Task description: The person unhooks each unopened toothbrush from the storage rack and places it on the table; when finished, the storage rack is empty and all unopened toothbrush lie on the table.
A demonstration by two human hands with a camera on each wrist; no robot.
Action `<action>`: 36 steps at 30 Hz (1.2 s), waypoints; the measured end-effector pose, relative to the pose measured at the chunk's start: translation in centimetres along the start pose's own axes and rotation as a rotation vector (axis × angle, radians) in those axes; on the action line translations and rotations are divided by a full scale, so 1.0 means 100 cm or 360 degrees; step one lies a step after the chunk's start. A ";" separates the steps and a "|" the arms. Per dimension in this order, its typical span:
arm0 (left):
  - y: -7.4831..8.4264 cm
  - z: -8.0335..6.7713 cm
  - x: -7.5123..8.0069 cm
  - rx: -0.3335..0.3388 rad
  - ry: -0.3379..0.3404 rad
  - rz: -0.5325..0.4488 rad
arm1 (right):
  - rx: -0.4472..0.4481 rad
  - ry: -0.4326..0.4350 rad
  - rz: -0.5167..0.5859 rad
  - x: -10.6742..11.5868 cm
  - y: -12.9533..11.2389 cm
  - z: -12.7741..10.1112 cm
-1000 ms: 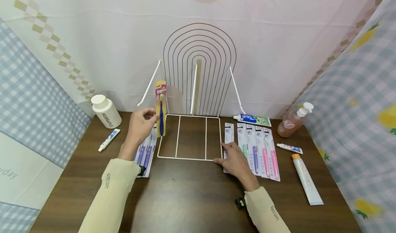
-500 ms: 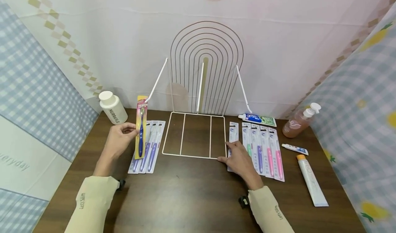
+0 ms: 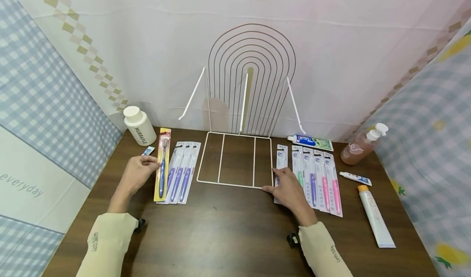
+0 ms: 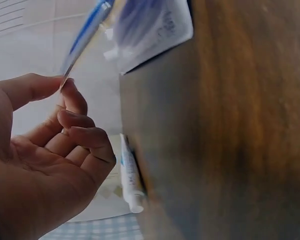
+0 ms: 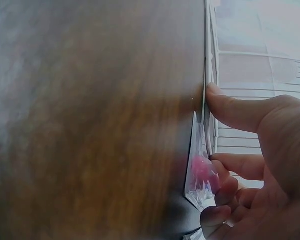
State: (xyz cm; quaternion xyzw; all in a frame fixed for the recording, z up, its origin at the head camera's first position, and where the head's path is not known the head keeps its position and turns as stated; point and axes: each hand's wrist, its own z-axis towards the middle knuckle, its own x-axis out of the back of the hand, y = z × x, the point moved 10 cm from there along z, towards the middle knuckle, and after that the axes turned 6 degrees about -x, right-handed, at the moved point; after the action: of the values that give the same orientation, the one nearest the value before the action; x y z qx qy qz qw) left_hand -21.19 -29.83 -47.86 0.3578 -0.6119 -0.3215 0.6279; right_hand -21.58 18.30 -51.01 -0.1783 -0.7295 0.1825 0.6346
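The left hand [image 3: 137, 174] pinches the edge of a yellow-carded blue toothbrush pack [image 3: 162, 165] lying near-to-far on the dark wood table [image 3: 220, 232], bristles pointing away. The right hand [image 3: 288, 191], fingers loosely curled, presses a clear toothbrush pack [image 3: 281, 162] beside the white wire rack [image 3: 235, 159]. Behind stands a white bottle [image 3: 139, 125] reading "MUIRAYLE"

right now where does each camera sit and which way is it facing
head: on the person's head, looking forward and down at the table, white wire rack, both forearms and hands.
left wrist: low at the left hand, looking past its palm along the tabletop to the yellow-carded toothbrush.
right wrist: low at the right hand, facing the rack.
shared: left wrist and head both show the yellow-carded toothbrush.
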 end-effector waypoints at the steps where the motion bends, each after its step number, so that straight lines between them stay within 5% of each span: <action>1: -0.002 0.001 -0.001 0.0005 -0.0011 0.0013 | -0.0005 -0.0008 -0.0003 -0.001 0.001 0.000; 9: -0.017 0.010 -0.006 -0.0008 -0.0125 0.0117 | -0.0017 -0.0006 0.0004 -0.002 0.001 0.001; 17: -0.080 0.037 -0.011 0.0000 -0.0105 0.0127 | -0.0010 -0.0002 0.0010 0.000 0.001 0.000; 25: -0.059 0.024 -0.013 -0.0029 -0.0132 0.0070 | -0.0028 -0.0020 -0.0010 -0.002 0.002 0.001; 33: -0.083 0.030 -0.015 0.0020 -0.0116 0.0139 | -0.0028 -0.0015 -0.0004 -0.003 0.003 0.001; 36: -0.072 0.025 -0.015 0.0036 -0.0152 0.0151 | -0.0021 -0.0010 -0.0006 -0.002 0.003 0.001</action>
State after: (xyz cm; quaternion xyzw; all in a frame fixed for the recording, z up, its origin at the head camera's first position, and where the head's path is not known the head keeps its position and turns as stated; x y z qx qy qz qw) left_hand -23.53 -32.56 -54.78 0.3196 -0.6612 -0.3010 0.6083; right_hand -21.64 18.44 -51.38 -0.1806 -0.7331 0.1770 0.6314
